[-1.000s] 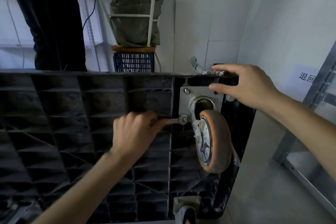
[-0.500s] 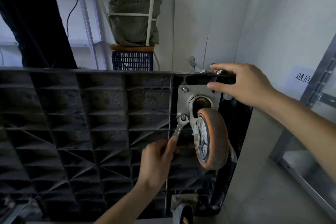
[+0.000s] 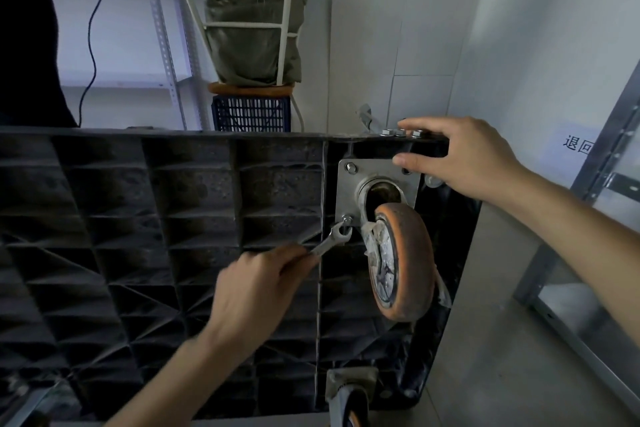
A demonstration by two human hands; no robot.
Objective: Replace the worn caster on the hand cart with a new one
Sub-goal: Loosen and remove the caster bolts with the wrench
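Observation:
The black plastic cart deck (image 3: pixel 173 236) stands on its edge with its ribbed underside facing me. A worn orange caster (image 3: pixel 403 263) hangs from a steel mounting plate (image 3: pixel 346 191) at the deck's upper right corner. My left hand (image 3: pixel 256 291) grips a small open-end wrench (image 3: pixel 334 239), whose jaw sits just below the plate's lower left bolt (image 3: pixel 347 218). My right hand (image 3: pixel 464 159) grips the deck's top corner, thumb on the plate's upper right and fingers over the edge. Loose nuts (image 3: pixel 398 132) lie on that top edge.
A second caster (image 3: pixel 349 395) sits at the deck's lower edge. Behind the deck are a blue crate (image 3: pixel 251 113), a stool with a green sack (image 3: pixel 249 28), and a white shelf rack (image 3: pixel 162 28). A person in dark clothes (image 3: pixel 24 45) stands far left. Metal shelving (image 3: pixel 588 253) stands on the right.
My left hand swung the wrench from level down to pointing up-right at the lower left bolt. The jaw now sits slightly lower, off the bolt. My right hand stayed put.

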